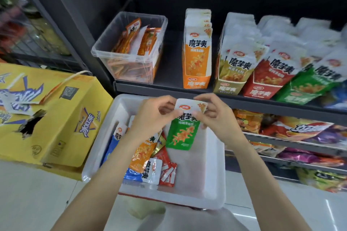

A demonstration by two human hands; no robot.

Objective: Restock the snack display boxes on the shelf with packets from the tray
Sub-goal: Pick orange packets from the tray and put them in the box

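Nearest: white plastic tray [214, 165], rectangular, smooth matte walls, rounded corners, set below the shelf edge. Inside, toward the left half, a loose heap of glossy foil packets [150, 163] in orange, red, blue and white, lying flat and overlapping at mixed angles.

Above the tray's far half: green packet [183, 133], flat glossy pouch, white top band with red logo, green lower body printed with an orange food picture. Long axis near vertical, white top end up toward the shelf, lower end hanging just over the tray. Pinched at the top band by both hands. Left hand [150, 116]: forearm rising from lower left, fingers curled, thumb and fingertips clamped on the packet's upper left corner. Right hand [216, 116]: forearm rising from lower right, fingers curled, gripping the upper right edge.

Left of the tray: yellow cardboard carton [47, 118], printed, torn open, flaps bent.

Farther, on the dark metal shelf [169, 88]: clear plastic bin [131, 50], rigid, half filled with orange packets. Beside it to the right, upright cardboard display boxes in a row: orange box [196, 73], olive box [228, 84], red box [262, 88], green box [300, 93], each holding standing pouches.

Lower shelves at right: assorted bright snack bags [300, 131], blurred.
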